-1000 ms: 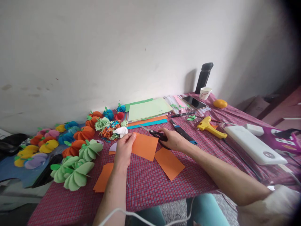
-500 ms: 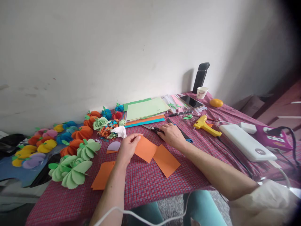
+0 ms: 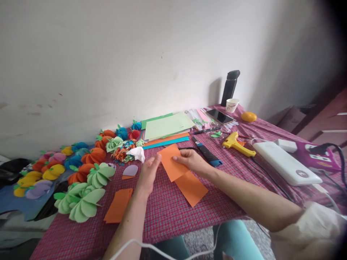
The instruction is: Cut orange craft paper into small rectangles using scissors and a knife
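My right hand [image 3: 193, 160] pinches an orange paper piece [image 3: 172, 162], thumb on top and fingers beneath. My left hand [image 3: 149, 173] is at the paper's left edge with its fingers stretched out; whether they touch it I cannot tell. Below the held piece, a second orange paper piece [image 3: 192, 189] lies on the checked cloth, partly covered. Behind my right hand lie scissors [image 3: 188, 148], mostly hidden. A black and blue utility knife [image 3: 207, 153] rests just right of them. Left of my left forearm is a stack of orange paper pieces [image 3: 118, 206].
Paper pumpkins [image 3: 93, 155] in several colours crowd the left side. Coloured paper sheets [image 3: 168, 126] lie at the back. To the right are a yellow glue gun [image 3: 238, 144], a white power bank [image 3: 287, 164], a phone [image 3: 219, 116], a paper cup [image 3: 232, 105] and a black bottle [image 3: 230, 88].
My right hand has left the scissors and taken hold of the orange paper that my left hand was pinching. The left fingers have loosened at its edge, and the paper has turned.
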`<state>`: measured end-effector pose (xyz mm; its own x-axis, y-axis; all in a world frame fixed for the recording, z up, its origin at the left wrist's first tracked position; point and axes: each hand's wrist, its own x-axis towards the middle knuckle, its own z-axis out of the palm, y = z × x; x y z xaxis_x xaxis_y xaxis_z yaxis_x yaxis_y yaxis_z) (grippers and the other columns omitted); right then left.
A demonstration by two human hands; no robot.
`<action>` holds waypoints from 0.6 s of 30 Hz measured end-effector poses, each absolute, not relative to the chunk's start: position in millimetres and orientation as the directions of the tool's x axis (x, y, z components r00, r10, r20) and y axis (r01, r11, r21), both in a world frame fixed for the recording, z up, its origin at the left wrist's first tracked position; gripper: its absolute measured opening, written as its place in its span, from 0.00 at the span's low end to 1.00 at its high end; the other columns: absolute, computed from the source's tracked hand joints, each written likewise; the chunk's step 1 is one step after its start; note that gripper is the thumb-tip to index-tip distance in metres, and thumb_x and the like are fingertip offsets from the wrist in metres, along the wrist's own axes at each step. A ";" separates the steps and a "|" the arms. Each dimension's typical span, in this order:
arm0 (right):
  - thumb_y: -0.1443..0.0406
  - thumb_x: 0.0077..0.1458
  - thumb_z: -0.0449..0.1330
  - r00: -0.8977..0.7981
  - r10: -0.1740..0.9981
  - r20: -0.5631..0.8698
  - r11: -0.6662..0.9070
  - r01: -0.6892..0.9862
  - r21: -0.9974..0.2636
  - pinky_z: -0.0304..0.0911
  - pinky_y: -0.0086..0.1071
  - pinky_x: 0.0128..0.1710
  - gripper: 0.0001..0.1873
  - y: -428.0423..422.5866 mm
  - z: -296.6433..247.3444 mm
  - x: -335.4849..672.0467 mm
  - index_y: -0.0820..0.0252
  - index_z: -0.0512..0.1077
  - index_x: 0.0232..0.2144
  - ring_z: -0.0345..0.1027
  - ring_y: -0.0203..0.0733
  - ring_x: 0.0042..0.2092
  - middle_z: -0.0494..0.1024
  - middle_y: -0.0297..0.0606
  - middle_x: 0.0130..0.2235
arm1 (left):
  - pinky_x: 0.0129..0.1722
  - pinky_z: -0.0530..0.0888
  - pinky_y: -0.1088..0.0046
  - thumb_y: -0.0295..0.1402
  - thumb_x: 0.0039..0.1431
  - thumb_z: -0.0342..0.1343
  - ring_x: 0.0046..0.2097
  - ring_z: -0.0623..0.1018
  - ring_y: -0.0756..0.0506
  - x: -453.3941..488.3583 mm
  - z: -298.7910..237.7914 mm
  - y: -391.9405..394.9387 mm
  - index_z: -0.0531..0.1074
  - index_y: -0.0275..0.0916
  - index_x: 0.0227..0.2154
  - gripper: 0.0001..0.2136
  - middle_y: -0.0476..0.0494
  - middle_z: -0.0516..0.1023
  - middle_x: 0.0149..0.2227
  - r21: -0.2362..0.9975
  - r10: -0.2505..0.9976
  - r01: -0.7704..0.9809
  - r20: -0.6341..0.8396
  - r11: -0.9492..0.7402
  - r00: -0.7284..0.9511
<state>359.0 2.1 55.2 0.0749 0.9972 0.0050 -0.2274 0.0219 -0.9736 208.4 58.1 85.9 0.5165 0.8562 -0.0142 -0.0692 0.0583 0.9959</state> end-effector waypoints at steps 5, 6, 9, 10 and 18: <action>0.54 0.42 0.61 0.120 0.992 0.039 0.072 -0.284 -0.956 0.60 0.27 0.26 0.20 0.7 60.1 358.3 0.64 0.72 0.33 0.66 0.35 0.26 0.74 0.36 0.26 | 0.37 0.68 0.69 0.39 0.43 0.60 0.35 0.75 0.44 204.3 71.6 63.2 0.74 0.36 0.34 0.15 0.45 0.77 0.33 0.998 0.763 0.009 -0.050 0.058 0.645; 0.54 0.42 0.61 0.107 0.993 0.048 0.074 -0.255 -0.964 0.59 0.26 0.24 0.20 0.6 60.4 358.8 0.65 0.72 0.32 0.65 0.34 0.25 0.73 0.35 0.25 | 0.37 0.68 0.69 0.39 0.44 0.59 0.35 0.74 0.45 203.3 69.2 65.1 0.74 0.36 0.33 0.14 0.45 0.77 0.33 0.999 0.779 0.014 -0.038 0.038 0.626; 0.56 0.43 0.61 0.060 0.994 0.096 0.104 -0.161 -0.981 0.55 0.24 0.20 0.17 0.2 61.5 362.9 0.65 0.74 0.31 0.59 0.29 0.21 0.70 0.32 0.22 | 0.34 0.68 0.71 0.39 0.46 0.58 0.33 0.74 0.46 200.6 66.4 69.2 0.75 0.35 0.30 0.12 0.46 0.77 0.30 1.000 0.800 0.025 -0.024 0.011 0.600; 0.57 0.44 0.60 0.049 0.992 0.114 0.120 -0.139 -0.983 0.54 0.24 0.20 0.17 0.1 62.2 364.8 0.65 0.74 0.32 0.58 0.28 0.20 0.70 0.31 0.22 | 0.34 0.68 0.72 0.38 0.46 0.58 0.33 0.74 0.46 200.0 66.8 69.6 0.74 0.36 0.31 0.12 0.46 0.77 0.30 1.000 0.793 0.016 -0.023 0.017 0.609; 0.59 0.47 0.58 -0.065 0.987 0.149 0.145 -0.073 -0.987 0.57 0.25 0.23 0.17 -1.1 63.9 371.5 0.63 0.73 0.38 0.61 0.30 0.24 0.72 0.34 0.25 | 0.34 0.67 0.74 0.35 0.47 0.57 0.30 0.73 0.48 199.9 72.3 66.0 0.74 0.35 0.25 0.08 0.48 0.76 0.26 0.997 0.770 -0.025 -0.036 0.068 0.637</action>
